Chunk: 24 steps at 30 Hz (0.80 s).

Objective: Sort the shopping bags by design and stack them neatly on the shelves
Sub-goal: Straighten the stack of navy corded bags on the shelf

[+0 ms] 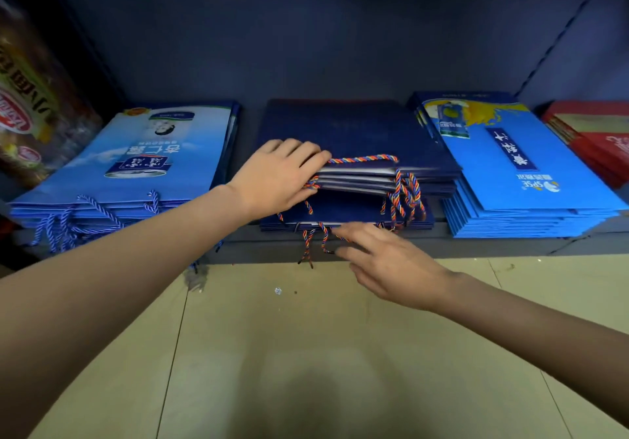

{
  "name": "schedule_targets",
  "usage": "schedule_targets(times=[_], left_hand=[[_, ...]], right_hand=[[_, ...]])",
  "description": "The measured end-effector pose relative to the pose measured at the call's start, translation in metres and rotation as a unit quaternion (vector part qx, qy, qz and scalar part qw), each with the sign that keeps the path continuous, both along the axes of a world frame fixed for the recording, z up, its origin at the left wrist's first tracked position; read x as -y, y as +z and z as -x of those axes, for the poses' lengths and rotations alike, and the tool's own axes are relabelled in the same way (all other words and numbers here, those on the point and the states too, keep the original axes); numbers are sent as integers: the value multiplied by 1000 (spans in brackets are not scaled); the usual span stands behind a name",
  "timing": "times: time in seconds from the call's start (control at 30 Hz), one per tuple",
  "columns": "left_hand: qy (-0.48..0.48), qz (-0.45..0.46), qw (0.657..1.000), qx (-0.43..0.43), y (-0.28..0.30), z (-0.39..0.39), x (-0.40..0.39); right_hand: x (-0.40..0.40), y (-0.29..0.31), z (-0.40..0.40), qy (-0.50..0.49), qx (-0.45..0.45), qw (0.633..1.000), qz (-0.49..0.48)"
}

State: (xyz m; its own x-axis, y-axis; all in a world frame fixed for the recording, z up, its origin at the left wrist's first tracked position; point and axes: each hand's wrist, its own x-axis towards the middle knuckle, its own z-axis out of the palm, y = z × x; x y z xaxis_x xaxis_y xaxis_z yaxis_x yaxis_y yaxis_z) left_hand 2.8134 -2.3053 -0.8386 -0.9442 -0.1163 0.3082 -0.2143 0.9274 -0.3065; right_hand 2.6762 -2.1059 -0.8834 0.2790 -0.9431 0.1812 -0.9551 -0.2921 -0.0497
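Observation:
A stack of dark navy bags with multicoloured rope handles lies flat in the middle of the low shelf. My left hand grips the front left edge of the upper bags, fingers curled over the edge by a handle. My right hand hovers at the shelf's front edge with fingers spread, fingertips at the dangling handles of the lowest navy bags. To the left lies a stack of light blue bags with a can picture. A bright blue stack with yellow print sits to the right.
Red bags lie at the far right of the shelf. A brown printed package stands at the far left. The shelf's dark back panel rises behind the stacks. Beige floor tiles spread below my arms.

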Motion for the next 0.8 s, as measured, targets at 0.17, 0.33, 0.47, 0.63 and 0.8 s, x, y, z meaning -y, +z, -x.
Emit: schedule_targets(times=[0.17, 0.33, 0.47, 0.63, 0.8], left_hand=[[10, 16, 998, 60, -25, 1, -10], [73, 14, 991, 107, -38, 4, -15], [115, -30, 985, 126, -40, 7, -19], [166, -109, 971, 135, -42, 17, -28], [200, -137, 962, 121, -43, 24, -41]], right_hand=[[5, 25, 24, -101, 32, 982, 154], [24, 15, 50, -317, -20, 947, -47], [32, 6, 49, -371, -8, 922, -106], [39, 10, 51, -373, -36, 917, -137], [22, 12, 73, -358, -125, 912, -153]])
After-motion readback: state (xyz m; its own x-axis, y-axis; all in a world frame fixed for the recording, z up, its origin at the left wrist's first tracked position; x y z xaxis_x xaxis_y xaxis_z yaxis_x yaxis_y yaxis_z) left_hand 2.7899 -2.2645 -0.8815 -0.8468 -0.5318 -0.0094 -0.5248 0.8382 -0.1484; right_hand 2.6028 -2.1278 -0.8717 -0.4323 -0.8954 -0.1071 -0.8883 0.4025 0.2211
